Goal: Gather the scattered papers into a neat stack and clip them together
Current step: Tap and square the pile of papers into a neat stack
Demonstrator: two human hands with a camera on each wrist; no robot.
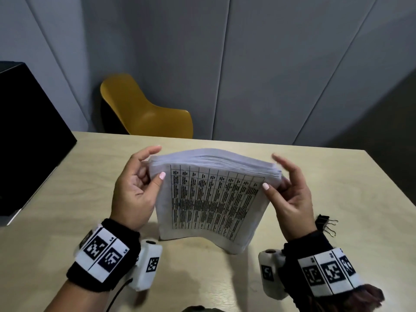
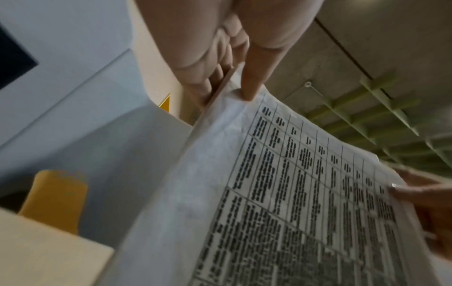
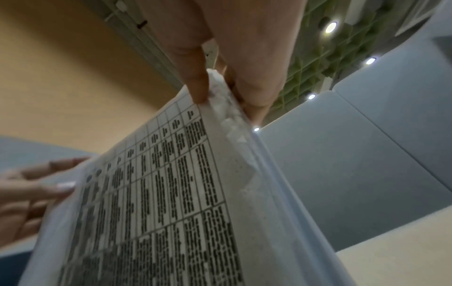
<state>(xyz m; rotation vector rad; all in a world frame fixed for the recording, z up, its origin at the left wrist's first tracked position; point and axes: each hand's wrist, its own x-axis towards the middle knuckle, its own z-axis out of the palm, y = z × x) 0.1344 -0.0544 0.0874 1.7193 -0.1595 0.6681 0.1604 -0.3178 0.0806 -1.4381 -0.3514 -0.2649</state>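
Light wood table [image 1: 67, 199] in front of grey panelled walls [image 1: 258, 64]. Yellow chair [image 1: 144, 111] pushed in at the far side, black box [image 1: 29, 136] at the far left.

Stack of papers [image 1: 209, 199] stands on its bottom edge on the table, centre, held upright and bowed slightly toward the camera. Top edges look roughly aligned, a few sheets fanned at the upper right.

Left hand [image 1: 137, 188] grips the stack's left edge near the top: thumb on the front sheet, fingers curled behind. The left wrist view shows the thumb [image 2: 254, 85] pressing the front sheet at the corner.

Right hand [image 1: 290, 194] pinches the right edge near the top: thumb on the front sheet, lower fingers behind, upper fingers lifted above the top corner and blurred. The right wrist view shows the thumb [image 3: 198, 85] in front and fingers behind the edge.

Binder clips [image 1: 326, 224], black with wire handles, lie on the table just right of the right wrist, not touching the papers. Looks like two, hard to be sure.

Front sheet carries a printed table with many columns of black text. Too blurred to read in any view. Both wristbands [image 1: 105, 255] have black-and-white square code markers.
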